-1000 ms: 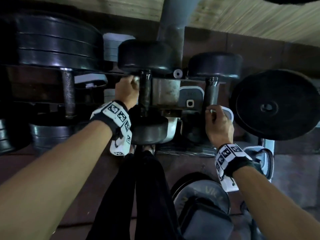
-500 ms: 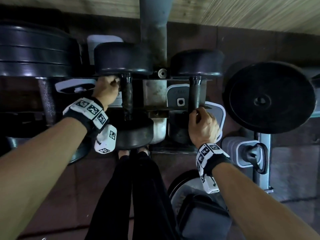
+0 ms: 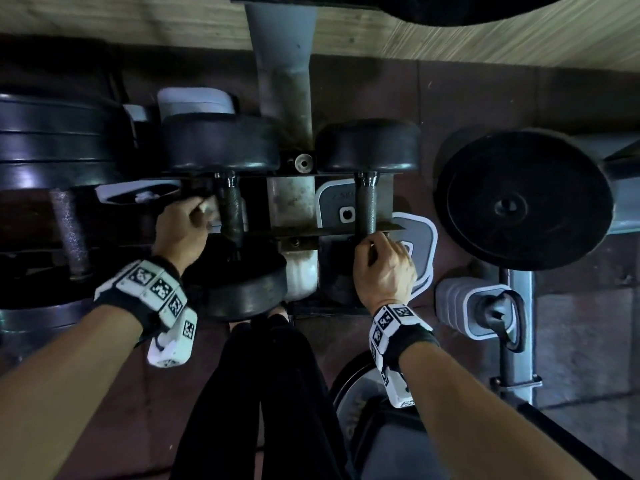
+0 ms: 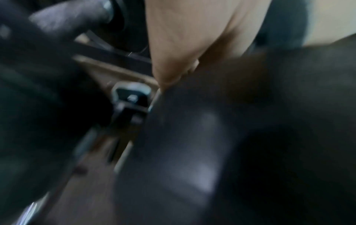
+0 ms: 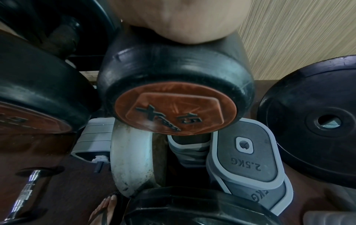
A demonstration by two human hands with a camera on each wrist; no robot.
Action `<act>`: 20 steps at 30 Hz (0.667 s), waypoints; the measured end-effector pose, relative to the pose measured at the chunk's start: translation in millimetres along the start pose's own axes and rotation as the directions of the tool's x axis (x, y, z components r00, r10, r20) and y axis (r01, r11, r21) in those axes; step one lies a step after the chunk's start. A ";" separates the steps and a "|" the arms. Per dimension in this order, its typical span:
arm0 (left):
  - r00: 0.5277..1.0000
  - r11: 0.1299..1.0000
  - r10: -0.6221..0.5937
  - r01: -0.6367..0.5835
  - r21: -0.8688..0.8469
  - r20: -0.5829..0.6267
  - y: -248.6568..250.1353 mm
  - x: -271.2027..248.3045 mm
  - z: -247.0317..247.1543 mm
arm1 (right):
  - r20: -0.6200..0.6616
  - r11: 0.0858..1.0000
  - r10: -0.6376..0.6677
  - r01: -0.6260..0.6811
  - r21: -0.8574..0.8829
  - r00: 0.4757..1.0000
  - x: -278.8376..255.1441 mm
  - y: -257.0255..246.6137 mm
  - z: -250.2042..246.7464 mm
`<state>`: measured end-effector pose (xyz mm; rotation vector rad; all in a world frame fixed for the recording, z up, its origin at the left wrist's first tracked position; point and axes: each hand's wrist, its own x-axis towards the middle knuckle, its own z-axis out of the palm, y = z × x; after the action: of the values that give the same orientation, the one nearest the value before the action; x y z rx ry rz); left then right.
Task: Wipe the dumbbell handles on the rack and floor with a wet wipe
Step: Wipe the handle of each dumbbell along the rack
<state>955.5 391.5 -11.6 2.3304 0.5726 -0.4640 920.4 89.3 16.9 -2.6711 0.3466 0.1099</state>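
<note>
Two black dumbbells lie across the rack. My left hand [image 3: 185, 225] pinches a pale wet wipe [image 3: 209, 212] against the left side of the left dumbbell's knurled handle [image 3: 231, 209], about midway along it. My right hand [image 3: 382, 263] grips the near end of the right dumbbell's handle [image 3: 367, 204]. In the right wrist view my palm [image 5: 179, 18] sits above that dumbbell's near head, whose orange cap [image 5: 175, 107] reads 15. The left wrist view is blurred, showing only my palm [image 4: 192, 38] and dark shapes.
A large black weight plate [image 3: 523, 199] leans at the right. Grey 2.5 kg plates [image 5: 244, 158] stand under the rack by its grey post [image 3: 282, 84]. Stacked black plates [image 3: 59, 143] fill the left. My legs [image 3: 263, 393] are below, over reddish floor.
My left hand has slid the wipe from the far end of the left handle towards its middle. My right hand stays on the near end of the right handle.
</note>
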 end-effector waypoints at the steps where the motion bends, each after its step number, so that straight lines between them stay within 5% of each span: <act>1: 0.997 0.997 -0.072 0.072 0.029 -0.019 -5.2 -4.1 2.6 | 0.006 1.000 -0.005 0.005 -0.003 1.000 0.1 1.0 0.4; 4: 0.959 0.958 -0.284 0.282 -0.045 -0.029 -12.1 -6.9 13.0 | 0.003 1.000 -0.020 0.020 0.005 1.000 -0.4 1.9 0.8; 8: 0.968 0.966 -0.223 0.235 -0.107 0.115 -2.2 -21.4 23.9 | -0.001 1.000 -0.011 0.011 0.010 1.000 -0.2 0.2 0.1; 14: 0.958 0.888 -0.285 0.268 -0.374 0.010 -0.2 1.8 11.5 | 0.006 1.000 -0.003 0.003 0.013 1.000 -0.3 -0.7 -0.4; 20: 0.988 0.987 -0.155 0.154 -0.049 -0.010 -0.1 -36.8 2.8 | 0.037 1.000 0.012 -0.012 0.002 0.999 1.1 1.1 1.5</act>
<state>924.0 379.5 3.7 2.2540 0.7667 -0.5004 921.1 88.7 14.9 -2.6611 0.3505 0.1625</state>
